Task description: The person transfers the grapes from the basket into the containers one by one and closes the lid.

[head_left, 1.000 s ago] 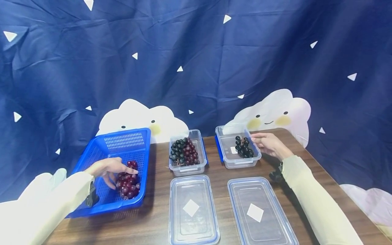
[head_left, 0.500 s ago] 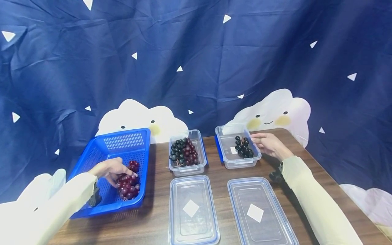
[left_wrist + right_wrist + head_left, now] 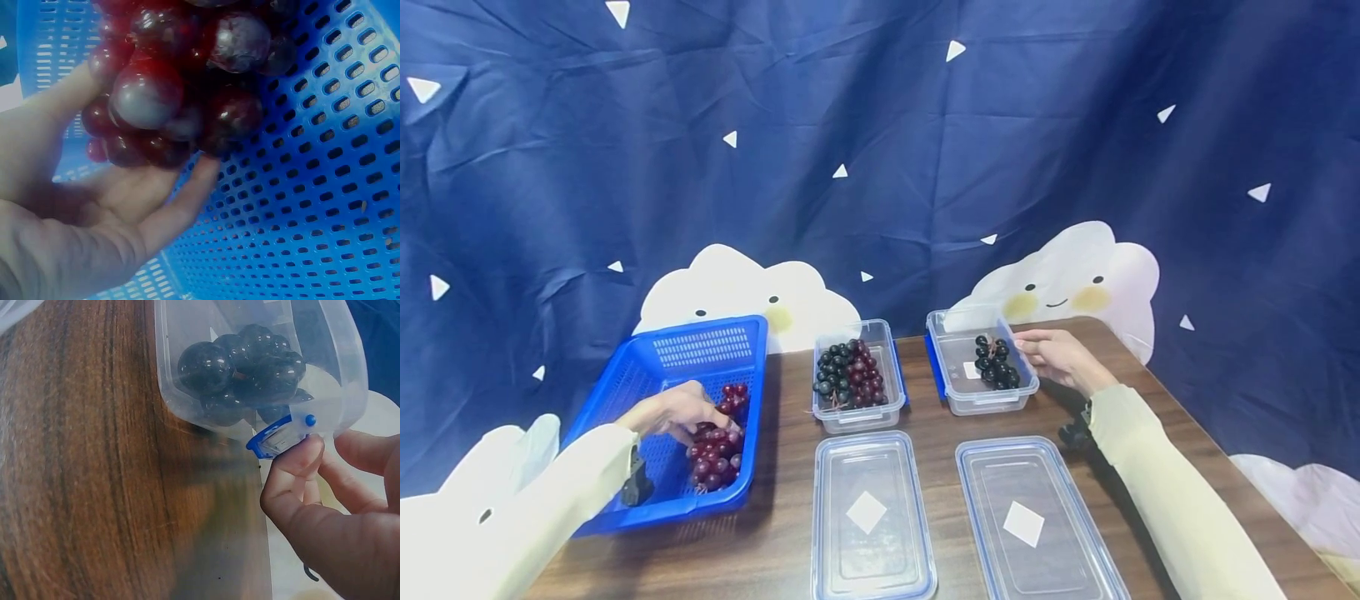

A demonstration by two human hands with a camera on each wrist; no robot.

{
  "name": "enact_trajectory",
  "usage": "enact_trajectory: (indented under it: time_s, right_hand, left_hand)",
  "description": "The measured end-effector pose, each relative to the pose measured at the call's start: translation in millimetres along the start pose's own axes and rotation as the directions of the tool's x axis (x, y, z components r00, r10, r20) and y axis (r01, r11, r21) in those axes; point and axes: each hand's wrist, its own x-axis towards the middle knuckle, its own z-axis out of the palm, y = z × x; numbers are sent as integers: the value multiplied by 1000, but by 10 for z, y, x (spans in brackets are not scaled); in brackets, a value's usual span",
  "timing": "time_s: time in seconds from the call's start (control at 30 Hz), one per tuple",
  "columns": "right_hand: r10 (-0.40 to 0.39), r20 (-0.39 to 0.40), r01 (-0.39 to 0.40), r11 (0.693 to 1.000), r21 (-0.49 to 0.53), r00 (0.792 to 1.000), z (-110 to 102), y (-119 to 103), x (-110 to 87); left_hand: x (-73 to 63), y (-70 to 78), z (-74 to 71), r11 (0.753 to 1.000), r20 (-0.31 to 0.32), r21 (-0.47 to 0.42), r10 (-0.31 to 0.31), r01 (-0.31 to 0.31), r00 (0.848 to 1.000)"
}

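Observation:
Inside the blue perforated basket, my left hand has its thumb and fingers around a bunch of dark red grapes. In the left wrist view, thumb and fingers touch the bunch from opposite sides, and the bunch hides some fingertips. More red grapes show just beyond that hand in the basket. At the right, my right hand pinches the side of a clear plastic food container, by its blue latch. A bunch of black grapes lies in that container.
A second clear container holds dark green grapes and red grapes. Two clear lids, a left lid and a right lid, lie in front on the wooden table. A blue curtain hangs behind.
My left hand has moved slightly deeper into the basket and closed around the red grapes, which have shifted a little. The right hand stays at the container.

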Motion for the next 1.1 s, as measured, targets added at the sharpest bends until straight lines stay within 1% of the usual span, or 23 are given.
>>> enact_trajectory:
  time_s: [0.13,0.2,0.3,0.47,0.7,0.8,0.87,0.93,1.0,1.1]
  right_hand:
    - [2,-11,-3,1000,-8,1000,8,4,11]
    - [1,-16,-2,1000,-15,1000,10,5,17]
    - [0,-19,-1,1000,-25,1000,12,3,19]
    - [5,-18,-5,1000,-11,1000,13,3,15]
    - [12,-7,-12,1000,17,1000,22,15,13]
    - [13,-8,-13,1000,19,1000,10,21,20]
    - [15,-14,-15,1000,16,1000,7,17,22]
    - [17,-15,-17,1000,16,1000,3,14,23]
    - [17,-18,-17,1000,16,1000,3,8,20]
    - [15,-18,-15,1000,11,1000,12,5,15]
  left_hand:
    - [7,17,-6,998,-36,-29,45,-47,998]
    - [10,17,-13,997,-67,-52,53,-57,996]
    - [13,-2,-29,992,-102,-77,91,-99,991]
    - [20,-46,-29,983,-133,-93,149,-162,980]
    - [71,-83,6,976,-156,-107,170,-187,973]
    - [90,-103,-2,970,-183,-122,186,-210,965]
    - [100,-119,-16,962,-198,-143,201,-231,959]
    - [108,-126,-35,951,-232,-170,215,-257,949]
    - [107,-120,-68,943,-262,-180,230,-281,937]
    - [93,-105,-134,934,-326,-177,244,-312,914]
